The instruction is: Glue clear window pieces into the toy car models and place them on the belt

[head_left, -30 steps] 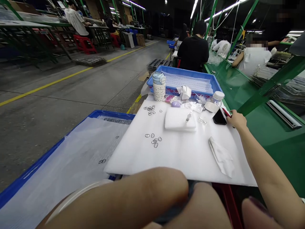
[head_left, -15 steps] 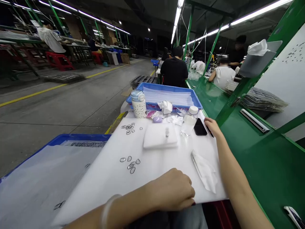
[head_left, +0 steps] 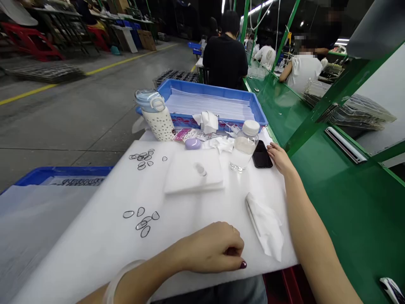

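My left hand (head_left: pixel 213 247) rests near the front edge of the white foam sheet (head_left: pixel 196 211), its fingers curled in and nothing visible in them. Beside the black phone (head_left: pixel 262 155) at the sheet's right side is my right hand (head_left: pixel 280 159), fingers drawn together; whatever they hold is hidden. A folded white tissue (head_left: pixel 267 226) lies between my two forearms. Thin dark rings lie in two groups, one near group (head_left: pixel 144 223) and one farther group (head_left: pixel 142 157). A folded white foam pad (head_left: pixel 186 169) with a small clear piece (head_left: pixel 200 169) on it sits mid-sheet.
A clear bottle (head_left: pixel 243 147), a purple oval case (head_left: pixel 193 144), crumpled tissues (head_left: pixel 207 121) and a dotted tumbler (head_left: pixel 158 120) stand along the back. Behind them is a blue tray (head_left: pixel 211 86). A green bench (head_left: pixel 341 202) runs along the right. Co-workers sit ahead.
The view has tilted down and turned right, shifting the sheet's items leftward. The thin dark stick under my right hand no longer shows. My left hand has rolled, exposing its thumb.
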Demonstrator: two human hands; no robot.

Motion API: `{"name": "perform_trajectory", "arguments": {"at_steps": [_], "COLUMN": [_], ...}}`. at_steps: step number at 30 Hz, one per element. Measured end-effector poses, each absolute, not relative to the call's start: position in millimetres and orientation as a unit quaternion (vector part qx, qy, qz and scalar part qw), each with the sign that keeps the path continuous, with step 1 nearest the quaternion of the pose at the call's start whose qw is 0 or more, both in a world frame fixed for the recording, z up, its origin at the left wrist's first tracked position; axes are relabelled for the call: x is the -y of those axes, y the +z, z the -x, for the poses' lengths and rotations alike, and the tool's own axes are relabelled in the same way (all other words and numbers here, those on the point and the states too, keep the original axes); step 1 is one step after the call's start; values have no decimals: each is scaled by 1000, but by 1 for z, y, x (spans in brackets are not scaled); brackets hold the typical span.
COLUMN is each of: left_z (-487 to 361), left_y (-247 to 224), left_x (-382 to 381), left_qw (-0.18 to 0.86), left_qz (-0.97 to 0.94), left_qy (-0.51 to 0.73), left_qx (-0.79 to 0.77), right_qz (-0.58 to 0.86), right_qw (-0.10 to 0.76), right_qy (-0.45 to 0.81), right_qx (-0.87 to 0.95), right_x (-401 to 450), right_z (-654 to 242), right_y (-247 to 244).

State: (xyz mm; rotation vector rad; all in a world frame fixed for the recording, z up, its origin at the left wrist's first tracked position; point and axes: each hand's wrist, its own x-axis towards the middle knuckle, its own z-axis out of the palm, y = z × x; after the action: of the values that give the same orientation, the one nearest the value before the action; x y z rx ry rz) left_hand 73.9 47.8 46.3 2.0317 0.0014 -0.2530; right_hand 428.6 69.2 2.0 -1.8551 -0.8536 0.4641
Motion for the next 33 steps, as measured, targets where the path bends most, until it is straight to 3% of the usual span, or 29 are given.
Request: {"name": "perform_trajectory", "arguments": {"at_steps": [10, 33], "left_z": [-71, -72], "left_y": [53, 52], "left_x": [-44, -42], "left_qw": [478, 486], "left_qz": [-872, -868], "left_qy": [-108, -104], "left_qx": [-1, -13], "right_qz": [716, 796], "right_qw": [519, 435], "right_qy": [295, 200], "right_qx": [362, 370], "right_x": [-55, -78], "right_z": [-418, -408], "right_y": [16, 4]}}
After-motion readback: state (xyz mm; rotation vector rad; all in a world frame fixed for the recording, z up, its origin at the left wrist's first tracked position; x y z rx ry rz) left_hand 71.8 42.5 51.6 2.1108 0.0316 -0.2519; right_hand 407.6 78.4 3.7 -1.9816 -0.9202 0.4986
